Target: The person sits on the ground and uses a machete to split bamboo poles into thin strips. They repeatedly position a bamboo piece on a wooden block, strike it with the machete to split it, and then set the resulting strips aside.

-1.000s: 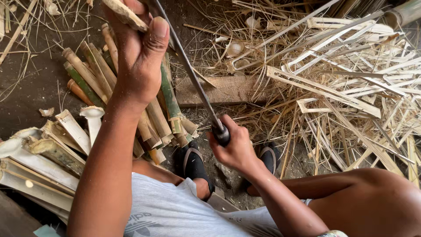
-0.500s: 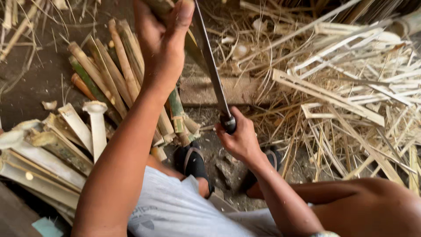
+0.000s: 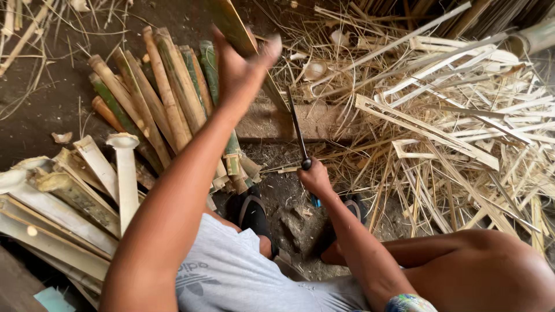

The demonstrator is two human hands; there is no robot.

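1. Head view, left hand: the left hand [image 3: 240,66] is raised at the top middle of the frame, its fingers curled around a green bamboo strip [image 3: 245,46]. The strip runs slantwise from the top edge down toward a wooden block [image 3: 277,122] on the ground, and the thumb sticks out to the right of it.
2. Head view, right hand: the right hand [image 3: 315,179] sits lower, in the middle of the frame, closed in a fist around the handle of a long dark blade [image 3: 297,128]. The blade points up and away from the person, ending close beside the lower part of the bamboo strip; whether it touches the strip cannot be told.
3. Head view, left side: a bundle of round bamboo poles [image 3: 156,98], green and tan, lies on the dirt ground beside the left arm. Nearer the bottom left corner is a heap of pale split bamboo pieces [image 3: 69,196].
4. Head view, right side: a wide litter of thin pale slivers and shavings [image 3: 451,133] covers the ground.
5. Head view, bottom: the person's feet in dark sandals [image 3: 254,211] rest on the dirt just below the block, and a bare knee fills the lower right corner.
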